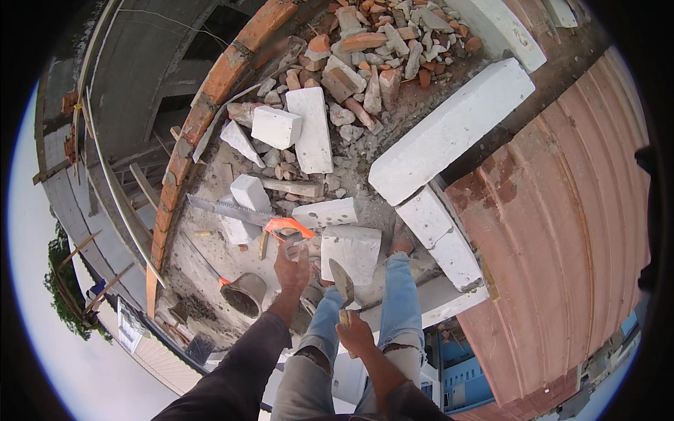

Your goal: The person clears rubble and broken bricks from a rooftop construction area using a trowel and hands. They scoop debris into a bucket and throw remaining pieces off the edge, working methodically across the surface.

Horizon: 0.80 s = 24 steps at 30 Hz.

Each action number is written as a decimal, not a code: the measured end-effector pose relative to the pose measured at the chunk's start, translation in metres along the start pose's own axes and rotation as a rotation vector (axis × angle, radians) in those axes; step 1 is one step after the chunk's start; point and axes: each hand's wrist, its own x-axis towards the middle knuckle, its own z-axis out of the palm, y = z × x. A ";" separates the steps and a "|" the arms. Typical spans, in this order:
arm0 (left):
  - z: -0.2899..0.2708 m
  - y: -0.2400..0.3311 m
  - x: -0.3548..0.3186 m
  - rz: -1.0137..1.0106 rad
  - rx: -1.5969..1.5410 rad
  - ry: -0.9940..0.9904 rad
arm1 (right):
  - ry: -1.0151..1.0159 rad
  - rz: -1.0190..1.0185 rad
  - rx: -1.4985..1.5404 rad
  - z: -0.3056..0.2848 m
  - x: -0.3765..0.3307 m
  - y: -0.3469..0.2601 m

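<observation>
Landmark: the square block [351, 254], white, in front of the person, between and just ahead of the feet.

Left hand [292, 269]: to the left of the square block, fingers curled at the orange handle of the saw [286, 226]; appears to grasp it, though the fingertips are partly hidden. Blade points left, away from the square block, and passes over two small white blocks [247, 194]; cannot tell whether it touches them.

Right hand [357, 334]: on the person's side of the square block, closed round the wooden handle of the trowel [342, 282]. Trowel blade points away from the person, its tip overlapping the block's near left part in view; contact cannot be told.

Saw handle is just beyond the left hand; trowel blade lies between the two hands and the square block.

Other positions: spotted block [325, 212] just beyond the square block; bucket [243, 295] to its left, on the person's side; rubble [365, 63] well beyond it; long block [453, 130] beyond and right; brick wall [170, 196] curving along its far left; reddish roof [562, 210] well right.
</observation>
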 end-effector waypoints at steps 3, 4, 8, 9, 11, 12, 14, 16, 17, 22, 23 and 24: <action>-0.044 -0.102 -0.038 -0.278 0.089 0.006 | 0.018 -0.033 -0.095 0.016 0.010 0.007; -0.055 -0.131 -0.049 -0.327 0.108 -0.018 | 0.030 -0.075 -0.149 0.022 0.016 0.008; -0.069 -0.207 -0.064 -0.455 0.054 -0.041 | 0.020 -0.203 -0.426 0.057 0.070 0.001; -0.071 -0.222 -0.067 -0.460 0.048 -0.038 | -0.007 -0.259 -0.480 0.069 0.086 -0.003; -0.068 -0.247 -0.051 -0.450 -0.077 -0.001 | -0.062 -0.290 -0.616 0.094 0.130 -0.020; -0.067 -0.260 -0.039 -0.450 -0.120 0.011 | -0.095 -0.320 -0.662 0.108 0.149 -0.028; -0.063 -0.287 0.008 -0.384 -0.073 0.013 | -0.132 -0.353 -0.742 0.129 0.185 -0.046; -0.058 -0.311 0.056 -0.305 0.063 0.022 | -0.130 -0.326 -0.823 0.143 0.210 -0.059; -0.054 -0.320 0.079 -0.279 0.187 0.022 | -0.148 -0.320 -0.801 0.147 0.219 -0.063; -0.034 -0.338 0.152 -0.206 0.430 -0.136 | -0.097 -0.302 -1.009 0.134 0.221 -0.052; -0.032 -0.338 0.159 -0.262 0.432 -0.237 | -0.040 -0.285 -1.001 0.128 0.215 -0.045; -0.031 -0.337 0.162 -0.257 0.506 -0.319 | 0.026 -0.250 -1.037 0.122 0.206 -0.037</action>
